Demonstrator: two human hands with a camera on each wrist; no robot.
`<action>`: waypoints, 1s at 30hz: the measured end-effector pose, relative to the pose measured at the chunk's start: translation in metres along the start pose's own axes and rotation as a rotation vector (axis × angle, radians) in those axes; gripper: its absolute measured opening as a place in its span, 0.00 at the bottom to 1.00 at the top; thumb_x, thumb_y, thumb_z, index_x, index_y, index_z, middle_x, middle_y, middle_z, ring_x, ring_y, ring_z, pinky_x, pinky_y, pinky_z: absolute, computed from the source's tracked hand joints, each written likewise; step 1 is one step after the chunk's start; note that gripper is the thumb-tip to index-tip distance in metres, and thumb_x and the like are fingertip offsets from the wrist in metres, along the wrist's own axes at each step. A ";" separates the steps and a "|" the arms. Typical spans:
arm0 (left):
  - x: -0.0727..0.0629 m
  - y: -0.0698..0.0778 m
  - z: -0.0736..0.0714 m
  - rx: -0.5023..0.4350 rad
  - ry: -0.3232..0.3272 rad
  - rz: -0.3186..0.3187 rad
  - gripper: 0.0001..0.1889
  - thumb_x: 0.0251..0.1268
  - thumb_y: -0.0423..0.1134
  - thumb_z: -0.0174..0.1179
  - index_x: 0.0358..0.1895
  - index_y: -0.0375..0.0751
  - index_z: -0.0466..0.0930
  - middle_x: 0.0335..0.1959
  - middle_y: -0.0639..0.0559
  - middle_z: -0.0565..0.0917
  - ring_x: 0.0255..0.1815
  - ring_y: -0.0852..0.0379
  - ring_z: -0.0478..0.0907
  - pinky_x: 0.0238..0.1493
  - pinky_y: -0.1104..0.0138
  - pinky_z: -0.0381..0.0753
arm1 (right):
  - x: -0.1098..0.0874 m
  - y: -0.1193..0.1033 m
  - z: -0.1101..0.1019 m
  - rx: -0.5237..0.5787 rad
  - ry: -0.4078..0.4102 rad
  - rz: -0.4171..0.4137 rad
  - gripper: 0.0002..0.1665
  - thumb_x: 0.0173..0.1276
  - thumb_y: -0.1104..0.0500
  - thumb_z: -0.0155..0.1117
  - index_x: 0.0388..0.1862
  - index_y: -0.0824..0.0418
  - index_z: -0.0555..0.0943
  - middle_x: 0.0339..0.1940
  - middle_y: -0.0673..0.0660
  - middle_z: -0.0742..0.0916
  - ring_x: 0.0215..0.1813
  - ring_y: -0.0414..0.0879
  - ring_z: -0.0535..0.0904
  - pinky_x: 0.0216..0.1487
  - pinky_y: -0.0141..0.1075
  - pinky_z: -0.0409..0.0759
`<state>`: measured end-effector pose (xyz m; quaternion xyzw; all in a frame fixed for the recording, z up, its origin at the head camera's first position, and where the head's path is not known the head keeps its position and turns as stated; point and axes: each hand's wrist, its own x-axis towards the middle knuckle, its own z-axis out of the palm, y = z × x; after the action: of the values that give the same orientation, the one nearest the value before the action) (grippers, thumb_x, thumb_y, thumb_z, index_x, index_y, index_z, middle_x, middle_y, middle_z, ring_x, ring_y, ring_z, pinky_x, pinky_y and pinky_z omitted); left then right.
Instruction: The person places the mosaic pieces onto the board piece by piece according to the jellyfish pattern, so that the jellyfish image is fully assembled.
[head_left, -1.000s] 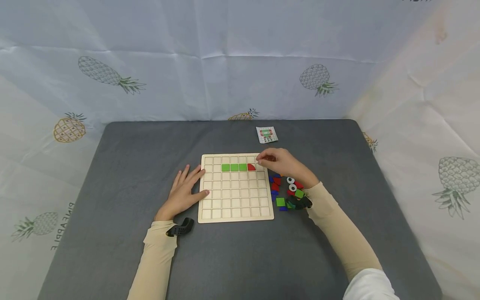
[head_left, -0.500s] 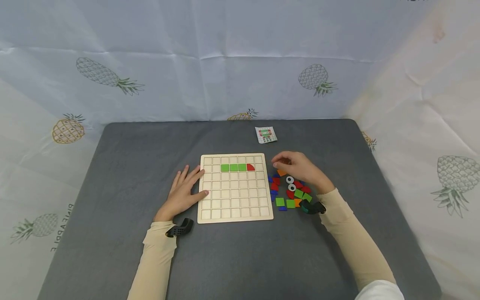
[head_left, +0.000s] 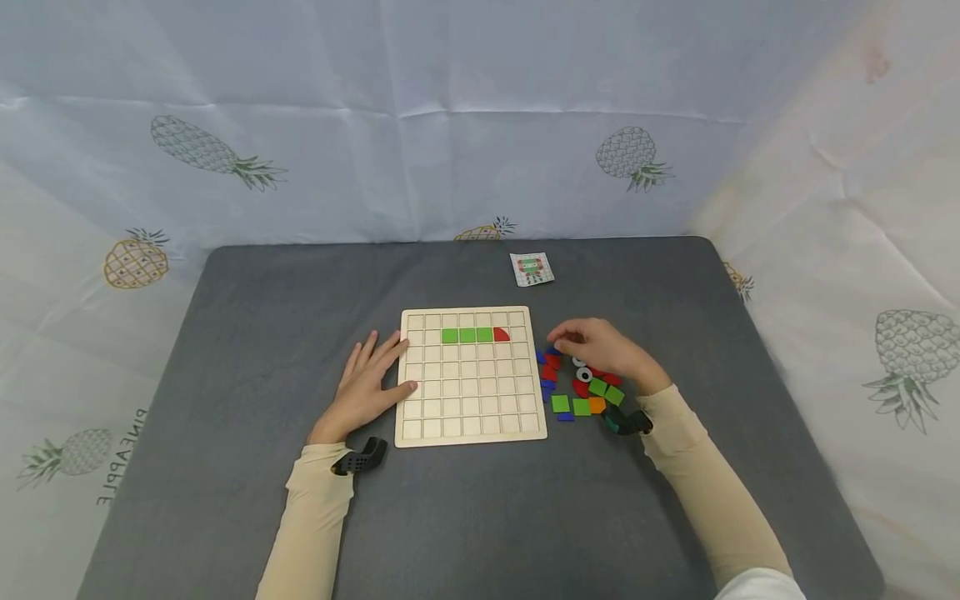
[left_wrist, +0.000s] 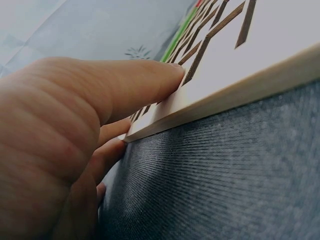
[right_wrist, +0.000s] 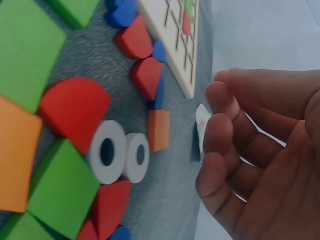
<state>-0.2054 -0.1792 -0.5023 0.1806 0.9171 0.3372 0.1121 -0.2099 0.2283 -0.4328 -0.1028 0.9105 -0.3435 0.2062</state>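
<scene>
My left hand (head_left: 365, 392) lies with spread fingers at the left edge of a wooden grid board (head_left: 471, 404). In the left wrist view the thumb (left_wrist: 145, 85) rests on the board's rim. Three green squares (head_left: 467, 335) and a red quarter-circle (head_left: 502, 334) sit in a row on the grid. Right of the board, my right hand (head_left: 603, 346) hovers above loose coloured pieces, holding nothing visible. Its fingers are loosely bent in the right wrist view, near an orange block (right_wrist: 158, 130) and two white rings, one being a ring piece (right_wrist: 107, 152).
A small picture card (head_left: 532, 269) lies behind the board. Loose green squares (head_left: 560, 404), red pieces (head_left: 550, 373), blue pieces (head_left: 566, 417) and another orange piece (head_left: 597, 405) are scattered beside the board. The grey table (head_left: 300, 283) meets patterned cloth at the back.
My right hand has moved right, off the board's upper right edge, then down over the loose pieces, covering the orange block in the head view. The left hand stays put.
</scene>
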 end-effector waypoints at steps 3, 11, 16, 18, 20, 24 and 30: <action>0.000 0.000 0.000 0.000 0.001 0.001 0.43 0.66 0.51 0.67 0.81 0.47 0.58 0.84 0.45 0.55 0.86 0.40 0.34 0.83 0.45 0.28 | 0.000 0.004 0.002 -0.012 -0.017 0.002 0.17 0.80 0.58 0.55 0.61 0.61 0.82 0.52 0.59 0.88 0.42 0.48 0.78 0.44 0.37 0.79; 0.001 0.001 0.000 0.001 0.001 0.000 0.42 0.66 0.50 0.67 0.80 0.46 0.59 0.84 0.45 0.55 0.86 0.39 0.35 0.83 0.44 0.28 | -0.001 0.009 0.008 -0.022 -0.026 -0.036 0.16 0.79 0.61 0.56 0.60 0.62 0.82 0.48 0.58 0.89 0.44 0.48 0.81 0.48 0.40 0.82; 0.001 0.001 0.000 0.002 0.001 0.000 0.43 0.65 0.51 0.67 0.80 0.46 0.59 0.84 0.44 0.55 0.86 0.38 0.35 0.83 0.44 0.28 | 0.000 0.011 0.009 -0.014 -0.022 -0.010 0.15 0.79 0.60 0.56 0.60 0.61 0.82 0.50 0.59 0.89 0.48 0.48 0.83 0.53 0.44 0.84; 0.001 0.002 0.000 0.001 0.002 -0.001 0.43 0.65 0.51 0.67 0.80 0.46 0.59 0.83 0.44 0.55 0.86 0.38 0.35 0.83 0.44 0.28 | 0.000 0.011 0.010 -0.009 -0.018 -0.002 0.15 0.79 0.61 0.56 0.60 0.61 0.82 0.51 0.59 0.89 0.48 0.49 0.83 0.54 0.45 0.84; 0.001 0.002 0.000 0.002 0.002 -0.003 0.43 0.65 0.51 0.67 0.80 0.46 0.59 0.83 0.44 0.55 0.86 0.38 0.35 0.83 0.44 0.28 | 0.000 0.011 0.010 -0.006 -0.011 0.012 0.15 0.79 0.61 0.56 0.59 0.61 0.82 0.51 0.59 0.89 0.49 0.49 0.83 0.54 0.45 0.84; 0.001 0.002 -0.001 0.004 0.002 -0.003 0.42 0.65 0.50 0.67 0.80 0.45 0.59 0.83 0.44 0.55 0.86 0.38 0.35 0.83 0.44 0.28 | 0.000 0.011 0.010 -0.004 -0.001 0.036 0.15 0.79 0.60 0.56 0.59 0.60 0.82 0.52 0.59 0.88 0.49 0.49 0.83 0.53 0.45 0.85; 0.001 0.002 -0.001 0.000 -0.003 -0.004 0.42 0.66 0.50 0.67 0.80 0.46 0.59 0.83 0.44 0.55 0.86 0.38 0.34 0.83 0.44 0.28 | 0.000 0.011 0.010 -0.017 0.008 0.039 0.16 0.79 0.60 0.55 0.61 0.60 0.82 0.55 0.61 0.87 0.51 0.51 0.82 0.55 0.47 0.85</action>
<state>-0.2059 -0.1780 -0.4999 0.1791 0.9174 0.3365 0.1142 -0.2062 0.2302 -0.4471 -0.0853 0.9159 -0.3322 0.2084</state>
